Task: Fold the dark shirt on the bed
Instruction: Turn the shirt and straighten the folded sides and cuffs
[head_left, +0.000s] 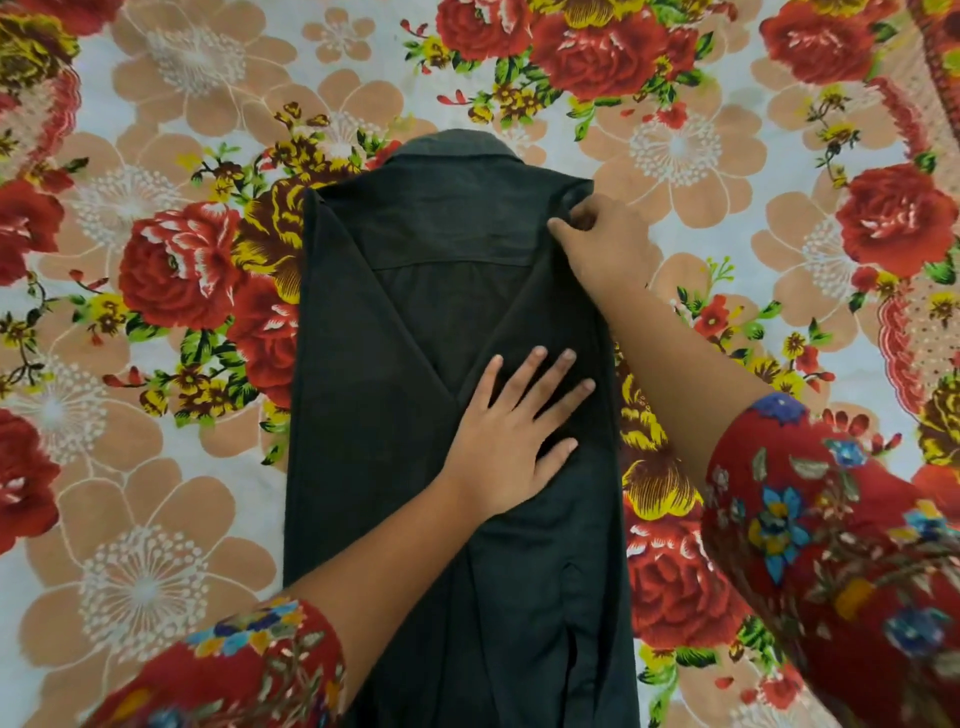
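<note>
- The dark shirt (395, 322) lies flat on the bed (156, 467). Its collar (457, 148) is far from you and its bottom end is near you.
- Both sides are folded in to the middle, so it looks like a long, thin strip.
- Your left hand (511, 441) rests flat on the middle of the shirt. Its grip is wide, with fingers spread, and it holds nothing.
- Your right hand (602, 244) is at the top right corner. Its grip is narrow and pinches the cloth there.
- I think you are tidying the right side fold.
- Next, you will likely need to lift the bottom end up to the collar while the side folds stay flat.
</note>
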